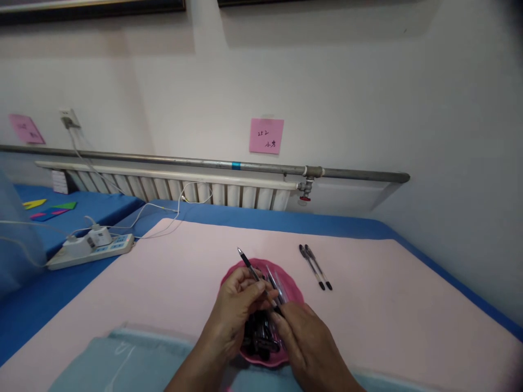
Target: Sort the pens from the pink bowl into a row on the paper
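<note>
My left hand pinches a black pen over a pink plate in the middle of the pink table cover. The pen's tip points up and to the left. My right hand meets the pen's lower end with closed fingers, just above the plate. The plate holds several black pen parts and clear pen barrels, partly hidden by both hands. Two assembled black pens lie side by side on the cover to the right of the plate.
A white power strip with plugged chargers and cables lies at the left on the blue cloth. A radiator and a pipe run along the wall behind. A pink note is stuck on the wall. A light blue cloth lies at the near edge.
</note>
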{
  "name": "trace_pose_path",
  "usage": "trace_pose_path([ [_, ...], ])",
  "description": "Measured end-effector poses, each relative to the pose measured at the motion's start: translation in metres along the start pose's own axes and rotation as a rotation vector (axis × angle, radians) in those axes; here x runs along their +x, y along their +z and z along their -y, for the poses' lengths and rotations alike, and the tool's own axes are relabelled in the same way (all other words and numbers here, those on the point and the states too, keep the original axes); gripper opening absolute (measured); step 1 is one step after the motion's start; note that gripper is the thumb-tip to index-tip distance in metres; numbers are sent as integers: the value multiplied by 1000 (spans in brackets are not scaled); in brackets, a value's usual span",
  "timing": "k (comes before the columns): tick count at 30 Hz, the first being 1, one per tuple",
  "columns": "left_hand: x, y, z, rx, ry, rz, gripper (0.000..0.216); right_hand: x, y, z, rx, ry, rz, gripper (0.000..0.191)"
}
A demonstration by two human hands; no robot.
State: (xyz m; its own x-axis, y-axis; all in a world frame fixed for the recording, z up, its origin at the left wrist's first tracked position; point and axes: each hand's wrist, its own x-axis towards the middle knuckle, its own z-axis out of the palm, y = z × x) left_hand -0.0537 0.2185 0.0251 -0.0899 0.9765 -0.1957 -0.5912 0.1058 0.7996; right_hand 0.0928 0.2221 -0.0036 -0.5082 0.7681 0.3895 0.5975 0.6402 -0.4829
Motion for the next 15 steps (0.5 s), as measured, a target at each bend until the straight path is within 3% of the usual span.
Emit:
trace_pose_path([
  [5, -2, -2, -3, -26, -21, 73, 24, 1, -3, 7, 223, 110, 41, 31],
  [8, -1, -4, -4, -31, -30, 49, 23, 4, -10, 9, 324, 168, 76, 33],
  [15, 7, -14, -15, -6, 40, -134, 29, 6, -12, 2, 158, 162, 219, 13],
])
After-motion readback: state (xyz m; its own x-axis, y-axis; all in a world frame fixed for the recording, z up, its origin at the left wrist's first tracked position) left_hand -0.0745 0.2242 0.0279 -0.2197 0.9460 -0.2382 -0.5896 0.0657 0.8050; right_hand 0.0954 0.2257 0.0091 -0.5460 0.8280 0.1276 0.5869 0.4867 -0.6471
